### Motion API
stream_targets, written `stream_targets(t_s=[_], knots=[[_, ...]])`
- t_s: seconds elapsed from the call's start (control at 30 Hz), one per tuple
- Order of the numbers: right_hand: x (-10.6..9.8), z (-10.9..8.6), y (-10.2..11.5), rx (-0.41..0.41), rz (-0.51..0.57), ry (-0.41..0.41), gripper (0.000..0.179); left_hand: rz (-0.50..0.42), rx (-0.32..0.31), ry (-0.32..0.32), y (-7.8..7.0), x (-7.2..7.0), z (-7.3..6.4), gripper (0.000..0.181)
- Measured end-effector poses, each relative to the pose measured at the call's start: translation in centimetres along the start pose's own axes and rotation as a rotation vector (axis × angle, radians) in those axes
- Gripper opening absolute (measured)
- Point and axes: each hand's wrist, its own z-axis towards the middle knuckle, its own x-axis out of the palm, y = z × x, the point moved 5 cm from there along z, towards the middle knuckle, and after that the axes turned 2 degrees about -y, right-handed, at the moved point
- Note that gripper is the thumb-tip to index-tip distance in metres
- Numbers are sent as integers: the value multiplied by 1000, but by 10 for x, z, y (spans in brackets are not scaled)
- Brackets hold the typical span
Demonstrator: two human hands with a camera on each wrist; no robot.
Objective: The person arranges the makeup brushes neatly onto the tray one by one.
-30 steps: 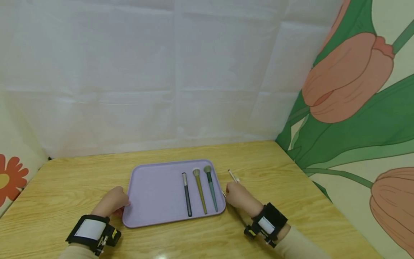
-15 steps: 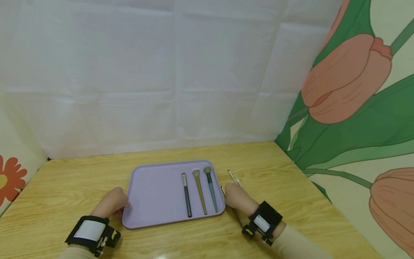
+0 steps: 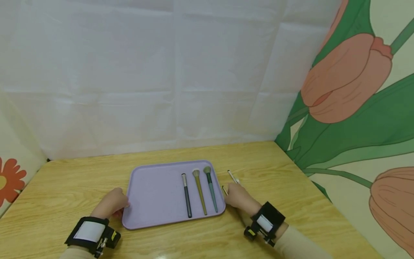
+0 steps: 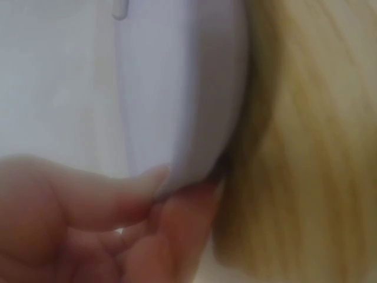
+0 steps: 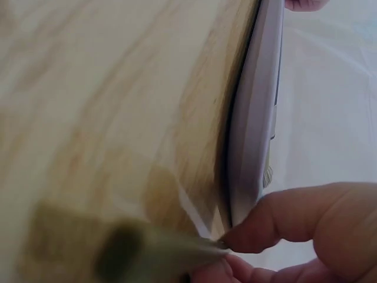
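Observation:
My left hand (image 3: 113, 203) pinches the left rim of a lilac tray (image 3: 150, 192) between thumb and fingers. On the tray's right half lie a black-handled makeup brush (image 3: 187, 201), an olive-gold brush (image 3: 201, 198) and a green brush (image 3: 211, 190). Just beyond the right rim, my right hand (image 3: 238, 196) pinches a slender makeup brush (image 5: 171, 253) with thumb and finger. Its near end, blurred in the right wrist view, is brownish with a dark band. A short gold tip (image 3: 224, 190) shows left of these fingers; whether it belongs to the held brush, I cannot tell.
A thin white stick-like piece (image 3: 232, 176) with a dark end lies on the wooden table (image 3: 258, 162) behind the right hand, partly hidden. A white sheet (image 3: 145, 72) hangs behind the table, and a tulip-patterned wall covering (image 3: 346, 79) stands at the right.
My right hand has shifted slightly left and then a little back right, beside the tray's rim. More of the gold tip shows by its fingers. The left hand and tray have barely moved.

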Motion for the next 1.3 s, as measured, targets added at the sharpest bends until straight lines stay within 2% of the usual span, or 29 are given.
stream_targets(t_s=[0.17, 0.37, 0.6, 0.77, 1.0, 1.3], knots=[[-8, 0, -4, 46, 107, -30, 22, -3, 2, -4, 1, 0, 1, 33], [-10, 7, -19, 92, 296, 53, 6, -11, 4, -4, 1, 0, 0, 30], [-16, 6, -20, 198, 460, 120, 17, -1, 22, -6, 1, 0, 1, 27], [-20, 4, -17, 185, 529, 135, 18, -2, 22, -10, 2, 0, 2, 27], [-20, 4, -16, 166, 695, 189, 22, -1, 18, -10, 0, 0, 2, 29], [-19, 5, -12, 163, 735, 179, 19, 6, 14, -6, -1, -1, 1, 30]])
